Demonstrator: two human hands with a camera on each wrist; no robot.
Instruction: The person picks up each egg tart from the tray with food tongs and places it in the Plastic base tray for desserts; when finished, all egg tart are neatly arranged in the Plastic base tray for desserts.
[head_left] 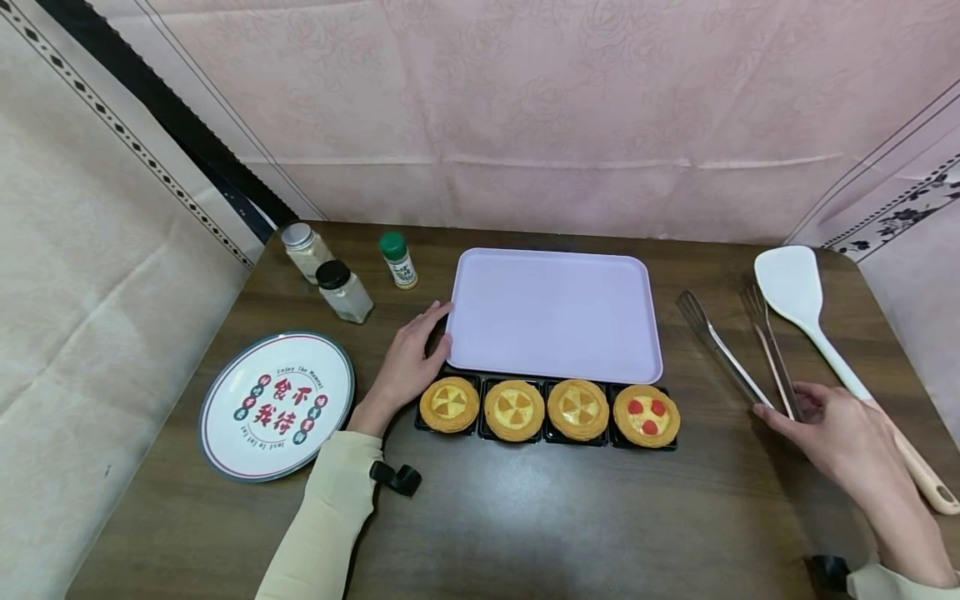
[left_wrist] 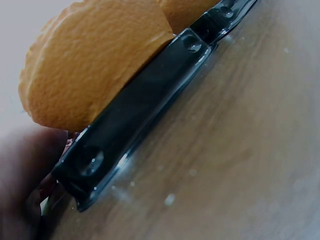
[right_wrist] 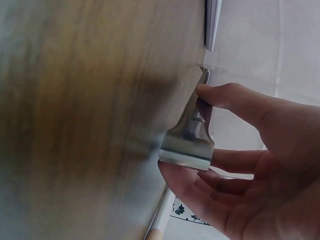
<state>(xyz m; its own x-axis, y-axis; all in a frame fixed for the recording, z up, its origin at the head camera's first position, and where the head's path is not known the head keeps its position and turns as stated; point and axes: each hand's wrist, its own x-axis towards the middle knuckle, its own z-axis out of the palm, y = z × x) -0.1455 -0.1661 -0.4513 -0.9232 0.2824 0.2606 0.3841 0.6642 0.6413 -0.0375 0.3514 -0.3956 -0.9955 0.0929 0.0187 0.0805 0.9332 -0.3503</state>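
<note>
My right hand (head_left: 847, 433) pinches metal tongs (head_left: 777, 358) near their joined end, thumb on one side and fingers on the other. The tongs' arms are spread, with slotted ends pointing away. In the right wrist view, the tongs' bent metal end (right_wrist: 187, 150) shows between thumb and fingers. My left hand (head_left: 405, 362) touches the left edge of a pale lilac tray (head_left: 555, 312) with fingers extended. In front of that tray, a row of round golden pastries (head_left: 513, 410) sits in a black compartment tray (left_wrist: 132, 107). The rightmost pastry (head_left: 647, 415) has red pieces on top.
A white spatula (head_left: 791, 283) with a wooden handle lies right of the tongs. Left of my left arm is a round white plate (head_left: 300, 450) with red print. Behind it stand a silver-lidded jar (head_left: 307, 254), a black-capped shaker (head_left: 345, 292) and a green-capped bottle (head_left: 399, 262).
</note>
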